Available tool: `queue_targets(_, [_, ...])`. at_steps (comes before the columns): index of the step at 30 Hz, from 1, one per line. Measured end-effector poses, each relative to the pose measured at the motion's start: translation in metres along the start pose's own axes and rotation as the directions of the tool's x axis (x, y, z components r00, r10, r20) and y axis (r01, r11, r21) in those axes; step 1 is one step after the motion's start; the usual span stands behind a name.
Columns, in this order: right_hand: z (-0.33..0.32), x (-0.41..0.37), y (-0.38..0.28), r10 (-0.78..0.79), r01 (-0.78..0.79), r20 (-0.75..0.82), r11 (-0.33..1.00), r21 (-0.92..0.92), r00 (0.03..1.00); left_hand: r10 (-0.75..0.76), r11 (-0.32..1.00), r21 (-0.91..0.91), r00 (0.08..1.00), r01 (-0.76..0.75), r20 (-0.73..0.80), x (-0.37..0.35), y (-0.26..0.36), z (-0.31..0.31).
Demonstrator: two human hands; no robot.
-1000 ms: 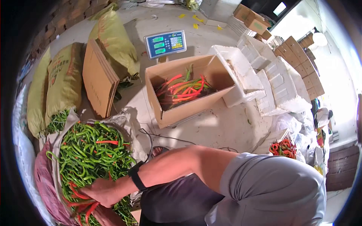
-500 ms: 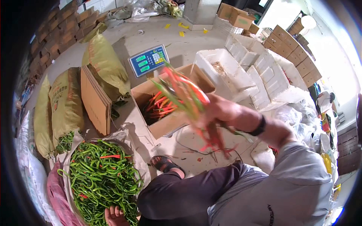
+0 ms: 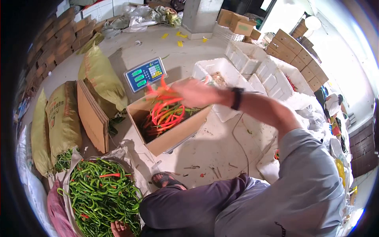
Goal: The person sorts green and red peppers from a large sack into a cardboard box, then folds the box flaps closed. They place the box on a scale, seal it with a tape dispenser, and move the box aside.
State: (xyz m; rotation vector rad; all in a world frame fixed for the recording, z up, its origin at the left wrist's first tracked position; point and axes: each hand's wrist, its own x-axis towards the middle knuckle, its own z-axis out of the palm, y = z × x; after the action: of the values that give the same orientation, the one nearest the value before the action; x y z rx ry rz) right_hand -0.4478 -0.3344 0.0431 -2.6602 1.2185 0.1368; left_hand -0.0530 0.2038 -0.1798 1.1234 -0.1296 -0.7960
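My right hand (image 3: 195, 93), blurred by motion, is closed around a bunch of red chili peppers (image 3: 160, 93) above an open cardboard box (image 3: 179, 132). More red chili peppers (image 3: 167, 116) lie inside that box, partly hidden under the hand. At the bottom edge my left hand (image 3: 119, 228) rests among green chili peppers (image 3: 100, 193) heaped in an open sack (image 3: 136, 164). Only its fingers show there; they look slightly apart, and the rest is cut off. A few red peppers are mixed into the green heap.
Behind the box stands a digital scale display (image 3: 145, 74). Flat cardboard sheets (image 3: 92, 114) lean against full yellow sacks (image 3: 65, 114) on the left. White foam boxes (image 3: 241, 91) stand at the right. A cable (image 3: 245, 142) and plant scraps lie on the floor near my sandalled foot (image 3: 167, 180).
My right hand has swung left and up with the red chili peppers, from beside the cardboard box to above it. My left hand stays at the green heap. The view has shifted slightly.
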Motion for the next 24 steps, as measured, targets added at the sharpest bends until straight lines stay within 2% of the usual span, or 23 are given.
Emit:
queue_targets(2, [0.055, 0.025, 0.007, -0.373, 0.328, -0.092, 0.890, -0.316, 0.923, -0.015, 0.999, -0.042, 0.998, 0.018, 0.066, 0.004, -0.005, -0.027])
queue_targets(3, [0.068, 0.023, 0.007, -0.372, 0.331, -0.085, 0.892, -0.308, 0.924, -0.022, 0.999, -0.036, 0.998, 0.024, 0.059, 0.002, -0.006, -0.041])
queue_targets(5, [0.086, 0.014, 0.011, -0.268, 0.235, -0.324, 0.962, -0.138, 0.907, -0.085, 0.995, 0.047, 0.995, 0.087, -0.046, -0.002, -0.013, -0.067])
queue_targets(6, [0.081, -0.004, 0.006, -0.271, 0.262, -0.412, 0.962, -0.080, 0.870, -0.169, 0.986, -0.015, 0.985, 0.168, -0.041, 0.001, -0.014, -0.087])
queue_targets(8, [0.079, -0.045, 0.001, -0.196, 0.228, -0.367, 0.972, 0.047, 0.909, -0.224, 0.975, -0.028, 0.967, 0.222, -0.124, 0.002, -0.021, -0.105])
queue_targets(9, [0.078, -0.071, -0.003, -0.108, 0.118, -0.226, 0.992, 0.033, 0.968, -0.236, 0.972, -0.036, 0.957, 0.234, -0.168, 0.003, -0.028, -0.113])
queue_targets(10, [0.089, -0.097, -0.004, -0.166, 0.169, -0.272, 0.986, -0.015, 0.948, -0.248, 0.969, -0.047, 0.948, 0.243, -0.200, 0.003, -0.034, -0.121])
queue_targets(11, [0.106, -0.125, 0.001, -0.148, 0.144, -0.142, 0.989, -0.040, 0.979, -0.263, 0.965, -0.066, 0.936, 0.255, -0.235, 0.005, -0.043, -0.128])
queue_targets(12, [0.131, -0.149, 0.010, -0.137, 0.142, 0.066, 0.986, -0.084, 0.988, -0.282, 0.959, -0.095, 0.924, 0.267, -0.257, 0.009, -0.056, -0.136])
queue_targets(13, [0.144, -0.175, 0.004, -0.048, 0.077, 0.277, 0.993, -0.094, 0.960, -0.307, 0.950, -0.139, 0.912, 0.278, -0.272, 0.016, -0.071, -0.146])
queue_targets(14, [0.169, -0.200, 0.012, -0.102, 0.168, 0.522, 0.982, -0.080, 0.847, -0.321, 0.941, -0.198, 0.909, 0.275, -0.264, 0.028, -0.089, -0.169])
queue_targets(15, [0.171, -0.207, -0.001, -0.089, 0.160, 0.770, 0.987, -0.018, 0.632, -0.326, 0.946, -0.166, 0.822, 0.280, -0.468, 0.019, -0.072, -0.087])
queue_targets(16, [0.170, -0.211, -0.014, -0.111, 0.175, 0.820, 0.985, 0.014, 0.561, -0.258, 0.945, -0.271, 0.925, 0.182, -0.280, 0.011, -0.077, -0.083])
queue_targets(17, [0.172, -0.209, -0.027, -0.146, 0.198, 0.873, 0.978, 0.058, 0.465, -0.185, 0.974, -0.210, 0.851, 0.091, -0.491, 0.000, -0.055, -0.017])
queue_targets(18, [0.193, -0.201, -0.033, -0.214, 0.284, 0.899, 0.953, 0.106, 0.383, -0.202, 0.962, -0.261, 0.842, 0.076, -0.500, -0.003, -0.045, -0.017])
queue_targets(19, [0.219, -0.187, -0.034, -0.292, 0.198, 0.729, 0.956, 0.215, 0.619, -0.097, 0.955, -0.297, 0.927, -0.016, -0.363, -0.002, -0.064, -0.071])
queue_targets(20, [0.239, -0.172, -0.041, -0.292, 0.118, 0.501, 0.929, 0.351, 0.814, -0.055, 0.968, -0.236, 0.835, -0.091, -0.548, -0.004, -0.054, -0.054])
queue_targets(21, [0.238, -0.142, -0.071, -0.252, -0.037, 0.480, 0.856, 0.516, 0.840, 0.018, 0.966, -0.180, 0.742, -0.186, -0.670, -0.004, -0.049, -0.045])
queue_targets(22, [0.231, -0.105, -0.110, -0.184, -0.198, 0.475, 0.737, 0.646, 0.861, 0.075, 0.961, -0.180, 0.821, -0.212, -0.566, -0.007, -0.073, -0.101])
queue_targets(23, [0.234, -0.077, -0.142, -0.195, -0.259, 0.481, 0.644, 0.720, 0.855, 0.086, 0.945, -0.244, 0.885, -0.219, -0.458, -0.011, -0.084, -0.134])
queue_targets(24, [0.243, -0.049, -0.174, -0.197, -0.321, 0.488, 0.541, 0.777, 0.851, 0.047, 0.940, -0.272, 0.871, -0.204, -0.489, -0.014, -0.071, -0.111])
